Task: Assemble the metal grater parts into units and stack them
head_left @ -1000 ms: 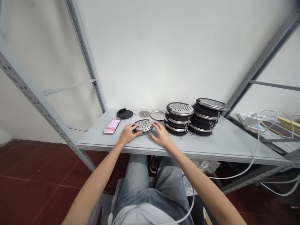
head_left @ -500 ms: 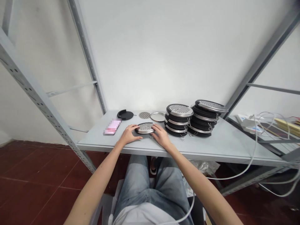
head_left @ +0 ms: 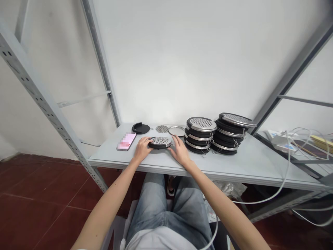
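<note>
Between my hands on the table lies a round black-rimmed disc with a perforated metal plate [head_left: 160, 141]. The fingers and thumb of my left hand [head_left: 142, 149] close on its left edge. At the right edge is my right hand [head_left: 180, 151], fingers spread, with the thumb near the rim; whether it touches is hard to tell. Behind the disc lie a loose perforated metal plate [head_left: 162, 129] and a shiny metal ring [head_left: 176, 131]. Farther left rests a black round holder [head_left: 141, 128] with a raised partial rim and a small metal clip.
Two stacks of similar assembled discs, a nearer stack [head_left: 201, 125] and a right stack [head_left: 235, 119], stand right of my hands with metal clips hanging out. A phone [head_left: 126, 141] lies at left. Metal shelf posts [head_left: 100, 59] frame the grey table [head_left: 249, 166]; a white cable [head_left: 284, 173] hangs at right.
The disc has been turned, so its black rim now faces me where the metal edge showed before. My right fingers have lifted from its top; my left hand stays at its left edge.
</note>
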`<state>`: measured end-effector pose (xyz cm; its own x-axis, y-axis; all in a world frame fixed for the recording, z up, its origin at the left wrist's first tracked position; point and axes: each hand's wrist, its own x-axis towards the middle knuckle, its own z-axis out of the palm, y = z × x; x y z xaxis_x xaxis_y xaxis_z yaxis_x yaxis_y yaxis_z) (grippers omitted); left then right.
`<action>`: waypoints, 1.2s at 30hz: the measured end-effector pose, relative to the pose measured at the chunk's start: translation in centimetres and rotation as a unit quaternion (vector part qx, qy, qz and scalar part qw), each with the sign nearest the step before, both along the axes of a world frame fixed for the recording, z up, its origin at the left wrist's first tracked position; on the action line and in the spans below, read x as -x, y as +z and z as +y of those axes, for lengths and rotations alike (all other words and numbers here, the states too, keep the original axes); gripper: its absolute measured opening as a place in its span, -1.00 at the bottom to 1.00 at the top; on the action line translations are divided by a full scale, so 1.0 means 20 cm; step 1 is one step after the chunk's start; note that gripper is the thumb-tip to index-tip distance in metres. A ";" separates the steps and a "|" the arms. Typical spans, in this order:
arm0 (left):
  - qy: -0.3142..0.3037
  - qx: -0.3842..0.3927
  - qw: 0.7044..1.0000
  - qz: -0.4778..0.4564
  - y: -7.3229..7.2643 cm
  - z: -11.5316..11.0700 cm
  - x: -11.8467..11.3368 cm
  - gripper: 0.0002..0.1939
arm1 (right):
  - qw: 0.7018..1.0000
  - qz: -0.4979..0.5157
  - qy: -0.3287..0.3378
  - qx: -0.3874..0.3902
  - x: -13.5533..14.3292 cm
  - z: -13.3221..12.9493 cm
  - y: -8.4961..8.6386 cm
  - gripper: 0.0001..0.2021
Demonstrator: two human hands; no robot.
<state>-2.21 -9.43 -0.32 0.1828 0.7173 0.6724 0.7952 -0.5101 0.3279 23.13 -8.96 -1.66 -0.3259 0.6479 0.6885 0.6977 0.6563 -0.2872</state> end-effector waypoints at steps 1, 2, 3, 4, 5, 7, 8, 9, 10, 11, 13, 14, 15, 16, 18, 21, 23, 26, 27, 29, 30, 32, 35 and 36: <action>0.011 -0.006 1.000 0.008 0.00 0.00 -0.01 -0.77 | 0.999 -0.027 0.017 -0.007 0.01 -0.01 0.01 -0.36; 0.020 -0.009 1.000 0.015 0.00 0.00 -0.01 -0.78 | 0.998 -0.054 0.041 -0.012 0.02 -0.01 0.01 -0.36; 0.025 -0.007 0.999 0.023 0.00 0.01 -0.02 -0.78 | 0.994 -0.079 0.068 -0.015 0.03 -0.01 0.02 -0.37; 0.026 0.000 0.999 0.030 0.00 0.01 -0.03 -0.77 | 0.991 -0.097 0.091 -0.017 0.03 -0.01 0.02 -0.40; 0.024 0.012 0.999 0.039 0.00 0.02 -0.04 -0.76 | 0.989 -0.107 0.105 -0.018 0.04 0.00 0.02 -0.42; 0.019 0.042 0.998 0.051 0.00 0.03 -0.07 -0.75 | 0.990 -0.102 0.101 -0.018 0.04 0.01 0.01 -0.50; 0.017 0.056 0.997 0.056 0.00 0.03 -0.09 -0.75 | 0.992 -0.094 0.087 -0.017 0.04 0.02 0.00 -0.54; 0.019 0.067 0.996 0.058 0.00 0.04 -0.12 -0.74 | 0.993 -0.087 0.073 -0.017 0.04 0.03 -0.01 -0.57; 0.021 0.074 0.995 0.061 0.01 0.04 -0.15 -0.73 | 0.994 -0.084 0.061 -0.018 0.04 0.03 -0.01 -0.58; 0.023 0.077 0.995 0.064 0.01 0.05 -0.19 -0.73 | 0.995 -0.084 0.051 -0.018 0.04 0.04 -0.02 -0.56; 0.016 0.083 0.994 0.067 0.02 0.06 -0.24 -0.73 | 0.996 -0.084 0.037 -0.015 0.03 0.04 -0.02 -0.50; 0.005 0.087 0.994 0.066 0.03 0.07 -0.26 -0.72 | 0.996 -0.080 0.030 -0.012 0.03 0.04 -0.02 -0.46; -0.014 0.091 0.994 0.063 0.03 0.08 -0.26 -0.69 | 0.997 -0.072 0.022 -0.006 0.02 0.04 -0.03 -0.44; -0.040 0.095 0.993 0.057 0.03 0.09 -0.26 -0.65 | 0.998 -0.061 0.012 0.000 0.02 0.04 -0.03 -0.42; -0.107 0.100 0.989 0.037 0.02 0.10 -0.22 -0.56 | 0.999 -0.036 -0.009 0.011 0.01 0.05 -0.03 -0.42; -0.173 0.109 0.979 -0.003 0.00 0.11 -0.14 -0.56 | 0.999 -0.022 -0.036 0.007 0.01 0.07 -0.03 -0.44; -0.174 0.106 0.979 -0.013 -0.01 0.10 -0.10 -0.59 | 0.999 -0.033 -0.025 -0.005 0.01 0.06 -0.03 -0.46; -0.162 0.072 0.984 0.027 -0.02 0.09 -0.11 -0.63 | 0.998 -0.048 0.045 -0.017 0.03 0.05 -0.02 -0.43; -0.159 0.057 0.985 0.044 -0.02 0.09 -0.13 -0.64 | 0.996 -0.046 0.069 -0.019 0.03 0.04 -0.02 -0.41; -0.152 0.030 0.986 0.065 -0.02 0.09 -0.17 -0.67 | 0.995 -0.036 0.088 -0.017 0.04 0.04 -0.02 -0.37; -0.149 0.021 0.986 0.066 -0.02 0.09 -0.20 -0.68 | 0.996 -0.032 0.082 -0.012 0.04 0.04 -0.02 -0.35; -0.145 0.011 0.988 0.055 -0.02 0.08 -0.24 -0.70 | 0.998 -0.031 0.053 0.000 0.04 0.05 -0.03 -0.33; -0.142 -0.002 0.990 0.022 -0.02 0.06 -0.27 -0.70 | 0.998 -0.047 0.033 0.017 0.03 0.07 -0.03 -0.39; -0.137 -0.008 0.991 0.003 -0.02 0.06 -0.27 -0.67 | 0.998 -0.051 0.034 0.019 0.03 0.07 -0.03 -0.43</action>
